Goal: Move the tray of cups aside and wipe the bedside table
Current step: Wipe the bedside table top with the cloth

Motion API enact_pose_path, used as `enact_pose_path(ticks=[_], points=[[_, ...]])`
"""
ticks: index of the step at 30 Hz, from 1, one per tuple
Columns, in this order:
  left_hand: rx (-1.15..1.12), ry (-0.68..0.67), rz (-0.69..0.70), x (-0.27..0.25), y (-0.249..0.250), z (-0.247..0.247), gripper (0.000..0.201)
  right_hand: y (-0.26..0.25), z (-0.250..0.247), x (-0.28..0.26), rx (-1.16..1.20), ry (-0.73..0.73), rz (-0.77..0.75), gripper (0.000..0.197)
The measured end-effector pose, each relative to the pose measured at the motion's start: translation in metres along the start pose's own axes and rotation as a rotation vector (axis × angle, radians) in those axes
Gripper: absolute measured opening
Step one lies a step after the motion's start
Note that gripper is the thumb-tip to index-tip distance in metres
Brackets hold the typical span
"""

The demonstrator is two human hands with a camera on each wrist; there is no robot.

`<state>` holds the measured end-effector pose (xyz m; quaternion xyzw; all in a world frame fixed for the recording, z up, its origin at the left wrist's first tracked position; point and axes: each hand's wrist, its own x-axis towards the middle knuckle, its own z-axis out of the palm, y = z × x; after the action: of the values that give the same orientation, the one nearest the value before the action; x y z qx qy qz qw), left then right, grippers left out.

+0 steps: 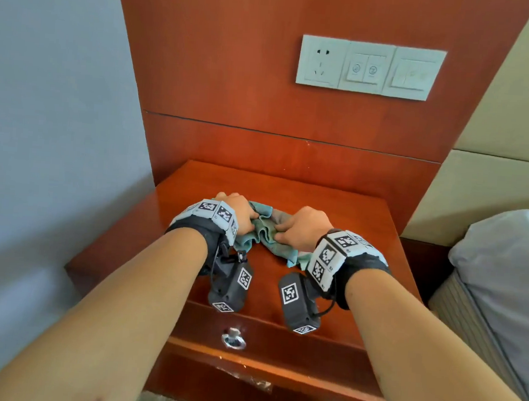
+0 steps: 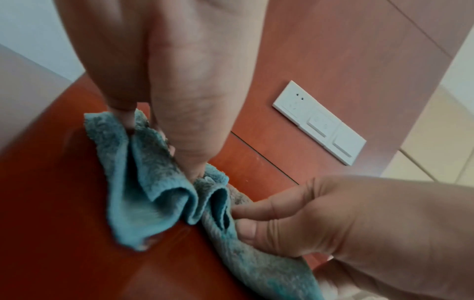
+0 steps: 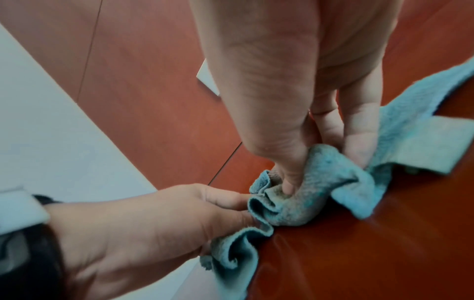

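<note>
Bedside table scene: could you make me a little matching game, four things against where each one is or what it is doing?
Things:
1. blue cloth
2. switch panel
3. drawer ring pull
4. left hand

Places or states:
A. fixed on the wooden wall panel above the table
B. bunched up on the bedside table top
C. on the front of the table, below its top
D. grips one end of the cloth

Pairs: 1-B, 2-A, 3-C, 4-D
</note>
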<state>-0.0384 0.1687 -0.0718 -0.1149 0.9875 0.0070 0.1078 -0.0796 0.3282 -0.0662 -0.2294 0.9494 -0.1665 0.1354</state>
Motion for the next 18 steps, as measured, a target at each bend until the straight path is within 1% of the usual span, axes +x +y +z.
enact_pose_path(ticks=[1,3,5,6,9,11,13,15,16,18], points=[[-0.001,-0.004,0.008,-0.003,0.016,0.0,0.039,0.013,-0.004,-0.011,0.026,0.02,0.016,0.034],[-0.009,-0.003,0.046,-0.006,0.047,0.0,0.039,0.036,-0.014,-0.034,0.005,0.032,0.047,0.034],[-0.008,-0.003,0.077,-0.008,0.076,0.001,0.039,0.054,-0.027,-0.055,-0.089,-0.006,0.07,0.035],[-0.017,0.003,0.09,-0.006,0.093,0.003,0.039,0.066,-0.033,-0.067,-0.127,-0.003,0.087,0.035],[-0.007,-0.006,0.137,0.002,0.139,0.008,0.038,0.101,-0.044,-0.092,-0.126,0.028,0.151,0.034],[-0.009,-0.017,0.166,0.01,0.162,0.009,0.038,0.116,-0.045,-0.104,-0.079,0.071,0.198,0.032],[-0.069,-0.035,0.165,0.007,0.179,0.002,0.028,0.125,-0.043,-0.11,-0.026,0.115,0.254,0.032],[-0.083,-0.061,0.193,0.004,0.187,-0.006,0.014,0.126,-0.042,-0.117,-0.04,0.108,0.28,0.037],[-0.073,-0.082,0.202,0.009,0.188,-0.005,0.016,0.126,-0.042,-0.121,-0.053,0.091,0.285,0.038],[-0.084,-0.129,0.217,0.029,0.19,0.005,0.035,0.13,-0.043,-0.128,-0.026,0.085,0.299,0.034]])
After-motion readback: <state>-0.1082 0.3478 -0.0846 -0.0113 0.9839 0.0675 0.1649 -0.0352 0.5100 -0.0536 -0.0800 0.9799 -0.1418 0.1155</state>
